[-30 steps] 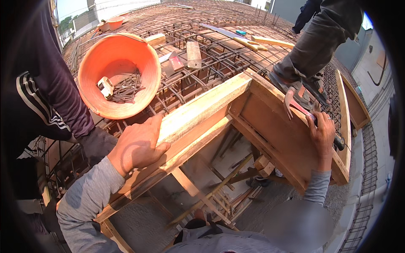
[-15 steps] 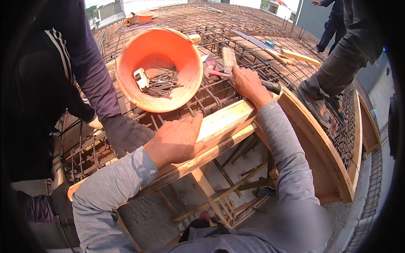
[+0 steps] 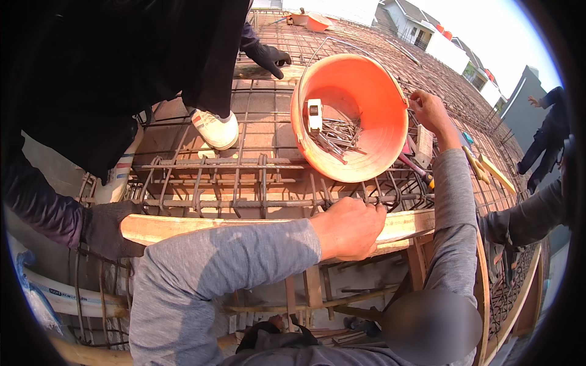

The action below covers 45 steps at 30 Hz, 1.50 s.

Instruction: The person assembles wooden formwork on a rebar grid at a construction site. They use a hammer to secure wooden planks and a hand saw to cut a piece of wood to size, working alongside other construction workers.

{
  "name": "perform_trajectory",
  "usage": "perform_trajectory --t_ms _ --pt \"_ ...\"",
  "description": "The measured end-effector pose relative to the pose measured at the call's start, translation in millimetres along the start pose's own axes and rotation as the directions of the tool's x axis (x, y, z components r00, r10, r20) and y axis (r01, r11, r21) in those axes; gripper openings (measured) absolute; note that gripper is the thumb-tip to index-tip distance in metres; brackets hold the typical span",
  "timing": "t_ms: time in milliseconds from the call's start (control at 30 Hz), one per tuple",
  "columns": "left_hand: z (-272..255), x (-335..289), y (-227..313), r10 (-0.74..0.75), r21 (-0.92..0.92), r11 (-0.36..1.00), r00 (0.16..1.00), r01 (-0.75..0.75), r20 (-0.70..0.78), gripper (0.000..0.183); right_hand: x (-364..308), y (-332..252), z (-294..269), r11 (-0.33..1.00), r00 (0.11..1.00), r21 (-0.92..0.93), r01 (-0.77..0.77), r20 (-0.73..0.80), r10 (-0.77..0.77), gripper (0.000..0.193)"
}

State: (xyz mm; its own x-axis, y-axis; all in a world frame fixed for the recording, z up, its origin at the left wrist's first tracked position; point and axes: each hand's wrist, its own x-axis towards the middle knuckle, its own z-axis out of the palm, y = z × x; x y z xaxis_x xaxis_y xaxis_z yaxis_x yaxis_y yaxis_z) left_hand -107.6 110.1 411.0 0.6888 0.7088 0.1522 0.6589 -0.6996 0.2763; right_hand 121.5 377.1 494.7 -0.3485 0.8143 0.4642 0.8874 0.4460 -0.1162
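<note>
Orange, the bucket just left of the half-curled right hand wants a light touch lest it tip, while the left hand lies curled on the timber, both holds unclear.

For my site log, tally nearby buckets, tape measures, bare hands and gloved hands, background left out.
Orange bucket: 1
Tape measure: 1
Bare: 2 (left hand, right hand)
Gloved: 2 (lower-left gloved hand, upper gloved hand)
Total: 6
</note>
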Motion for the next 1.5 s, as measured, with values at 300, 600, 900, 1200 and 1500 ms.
perform_trajectory --t_ms 300,600,900,1200,1500 --pt "-4 0 1 -0.015 -0.021 1.0 1.0 0.015 0.006 0.051 29 16 49 0.986 0.993 -0.12 0.12 -0.009 -0.122 0.035" --pt "-11 1 3 -0.017 0.012 1.0 0.997 0.016 0.077 0.048 1 19 15 0.992 0.978 -0.114 -0.046 -0.21 0.021 0.08" --pt "-18 3 6 -0.043 0.03 0.999 0.985 0.038 0.169 0.052 20 8 -19 0.957 0.911 -0.272 0.098 -0.363 -0.196 0.11" --pt "-24 4 8 -0.109 0.034 0.994 0.975 0.104 0.196 0.049 -28 -29 -117 0.927 0.948 -0.374 0.034 -0.283 -0.149 0.085" --pt "-11 5 9 -0.067 0.046 0.997 0.996 0.064 0.056 0.063 -253 -31 -221 0.983 0.859 -0.169 0.069 -0.491 -0.145 0.068"
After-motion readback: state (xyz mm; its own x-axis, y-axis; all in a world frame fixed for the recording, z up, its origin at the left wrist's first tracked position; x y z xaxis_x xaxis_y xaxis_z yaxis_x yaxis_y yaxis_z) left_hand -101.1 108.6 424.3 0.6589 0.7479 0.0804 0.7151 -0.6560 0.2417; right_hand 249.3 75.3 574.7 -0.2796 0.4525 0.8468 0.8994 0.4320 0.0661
